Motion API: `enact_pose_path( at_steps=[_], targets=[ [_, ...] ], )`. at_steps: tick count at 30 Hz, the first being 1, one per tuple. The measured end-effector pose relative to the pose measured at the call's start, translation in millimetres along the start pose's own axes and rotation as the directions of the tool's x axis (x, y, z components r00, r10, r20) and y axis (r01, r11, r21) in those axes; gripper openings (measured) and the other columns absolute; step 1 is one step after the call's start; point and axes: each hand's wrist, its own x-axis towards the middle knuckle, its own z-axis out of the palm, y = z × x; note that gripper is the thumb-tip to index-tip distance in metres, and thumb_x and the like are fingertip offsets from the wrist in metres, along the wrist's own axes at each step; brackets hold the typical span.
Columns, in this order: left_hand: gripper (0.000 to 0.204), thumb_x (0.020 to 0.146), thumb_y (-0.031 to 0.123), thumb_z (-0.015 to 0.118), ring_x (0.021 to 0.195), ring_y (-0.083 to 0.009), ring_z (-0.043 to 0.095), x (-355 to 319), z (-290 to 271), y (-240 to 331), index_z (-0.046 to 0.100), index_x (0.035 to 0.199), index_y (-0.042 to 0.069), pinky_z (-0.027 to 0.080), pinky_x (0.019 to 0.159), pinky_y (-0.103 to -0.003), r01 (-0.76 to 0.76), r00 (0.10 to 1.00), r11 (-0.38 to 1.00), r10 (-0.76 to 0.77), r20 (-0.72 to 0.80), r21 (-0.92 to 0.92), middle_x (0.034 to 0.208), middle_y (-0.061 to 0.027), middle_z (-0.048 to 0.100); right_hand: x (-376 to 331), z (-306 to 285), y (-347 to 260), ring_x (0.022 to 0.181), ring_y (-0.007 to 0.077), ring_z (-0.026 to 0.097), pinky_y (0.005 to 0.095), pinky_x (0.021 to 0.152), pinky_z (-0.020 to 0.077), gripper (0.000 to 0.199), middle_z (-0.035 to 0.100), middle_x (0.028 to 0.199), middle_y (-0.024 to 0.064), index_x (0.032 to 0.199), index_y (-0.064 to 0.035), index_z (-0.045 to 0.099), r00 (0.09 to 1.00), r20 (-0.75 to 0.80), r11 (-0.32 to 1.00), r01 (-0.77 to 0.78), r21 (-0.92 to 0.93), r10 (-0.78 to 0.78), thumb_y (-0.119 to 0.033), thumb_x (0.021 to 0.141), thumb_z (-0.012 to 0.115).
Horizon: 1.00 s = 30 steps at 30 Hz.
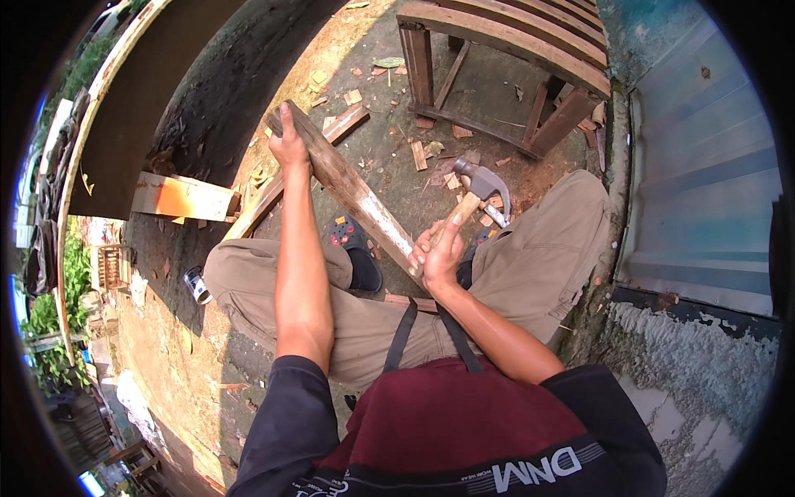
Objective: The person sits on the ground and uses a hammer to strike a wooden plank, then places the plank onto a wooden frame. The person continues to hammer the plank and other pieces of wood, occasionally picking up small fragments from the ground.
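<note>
A weathered wooden plank with a whitish patch slants between my two hands, from upper left down toward my knees. My left hand grips its far end, thumb pointing up along the edge. At the near end, my right hand is closed around the wooden handle of a claw hammer. Its metal head points away from me, above the ground. The right fingers also lie against the plank's near end; how far they wrap it is partly hidden.
A slatted wooden bench stands ahead to the right. Wood chips litter the concrete. Another timber piece lies beneath the plank. A can rests by my left knee. Corrugated metal sheeting borders the right side.
</note>
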Motion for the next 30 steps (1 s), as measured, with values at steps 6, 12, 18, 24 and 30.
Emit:
enact_pose_path(
  at_steps=[6, 12, 18, 24, 30],
  targets=[
    [0.075, 0.087, 0.071, 0.062, 0.074, -0.0191, 0.064, -13, -11, 7, 0.07, 0.085, -0.004, 0.051, 0.077, -0.035, 0.038, 0.999, 0.999, -0.037, -0.034, 0.015, 0.079, -0.008, 0.068, -5, -7, 7, 0.041, 0.0106, 0.037, 0.0283, 0.038, 0.0342, 0.05, 0.042, 0.061, 0.0016, 0.09, -0.0081, 0.047, 0.914, 0.086, 0.894, -0.364, -0.262, 0.397, -0.056, 0.105, 0.041],
    [0.091, 0.091, 0.078, 0.045, 0.093, -0.022, 0.064, -1, -6, -4, 0.071, 0.1, -0.009, 0.047, 0.091, -0.035, 0.097, 0.994, 0.994, -0.094, -0.058, 0.046, 0.095, -0.0157, 0.071, -4, -2, -30, 0.042, 0.0119, 0.04, 0.0294, 0.038, 0.0378, 0.051, 0.041, 0.061, 0.0034, 0.092, -0.0073, 0.043, 0.993, 0.099, 0.994, 0.07, -0.089, -0.061, -0.054, 0.107, 0.033],
    [0.09, 0.09, 0.077, 0.049, 0.098, -0.0264, 0.066, -5, 14, 5, 0.064, 0.113, -0.009, 0.052, 0.086, -0.037, 0.213, 0.97, 0.971, -0.196, 0.145, -0.107, 0.104, -0.0208, 0.069, -13, -22, -16, 0.046, 0.0103, 0.049, 0.0294, 0.044, 0.0413, 0.047, 0.049, 0.057, 0.0003, 0.083, -0.0076, 0.05, 0.986, 0.157, 0.891, 0.117, -0.438, -0.052, -0.05, 0.105, 0.047],
    [0.084, 0.087, 0.073, 0.059, 0.082, -0.0263, 0.07, -13, 22, 16, 0.06, 0.115, -0.007, 0.059, 0.069, -0.041, 0.264, 0.951, 0.94, -0.217, 0.221, -0.217, 0.093, -0.0179, 0.069, -7, -30, -5, 0.06, 0.0253, 0.061, 0.04, 0.059, 0.0477, 0.044, 0.061, 0.064, 0.0136, 0.094, 0.0037, 0.063, 0.907, 0.322, 0.598, 0.422, -0.681, -0.273, -0.04, 0.098, 0.062],
    [0.084, 0.084, 0.067, 0.07, 0.09, -0.0281, 0.066, 7, 16, -11, 0.059, 0.108, -0.013, 0.052, 0.084, -0.039, 0.153, 0.985, 0.985, -0.146, -0.087, 0.081, 0.095, -0.0221, 0.067, -8, -25, -10, 0.063, 0.0356, 0.064, 0.039, 0.061, 0.0494, 0.028, 0.065, 0.07, 0.0174, 0.09, 0.0029, 0.065, 0.899, 0.368, 0.395, 0.435, -0.809, -0.237, -0.025, 0.091, 0.07]
  ],
)
